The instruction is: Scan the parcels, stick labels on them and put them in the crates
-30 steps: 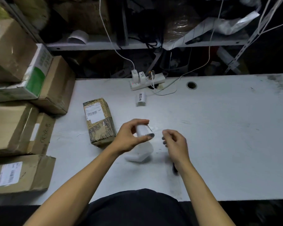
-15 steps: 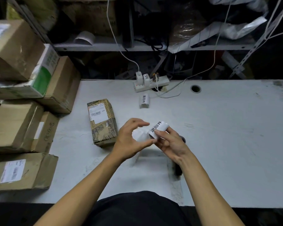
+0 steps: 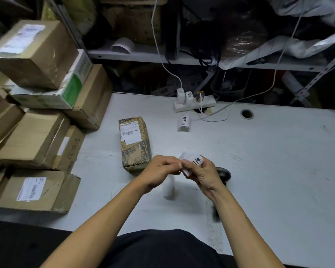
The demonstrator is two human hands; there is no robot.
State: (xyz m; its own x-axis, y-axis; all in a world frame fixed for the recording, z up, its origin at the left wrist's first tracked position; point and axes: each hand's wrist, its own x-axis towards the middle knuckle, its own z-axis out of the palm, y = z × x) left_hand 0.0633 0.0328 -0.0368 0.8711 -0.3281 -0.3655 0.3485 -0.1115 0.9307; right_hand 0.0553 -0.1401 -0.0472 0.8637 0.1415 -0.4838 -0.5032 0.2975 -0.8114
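Both hands meet over the table (image 3: 259, 171): the right hand (image 3: 202, 174) grips the label roll (image 3: 193, 161) while the left hand (image 3: 160, 170) pinches its free edge, apparently to peel a sticker. The patterned parcel (image 3: 134, 144) lies at their ten o'clock, address side up, ready for labelling.

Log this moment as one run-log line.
step: peeling label | left hand: pinches backing | right hand: holds label roll | parcel: on table, untouched

We see our left hand (image 3: 161, 170) and right hand (image 3: 202, 172) pinching a label roll (image 3: 193, 161) above the worktop (image 3: 269, 161), near a patterned parcel (image 3: 134, 144).
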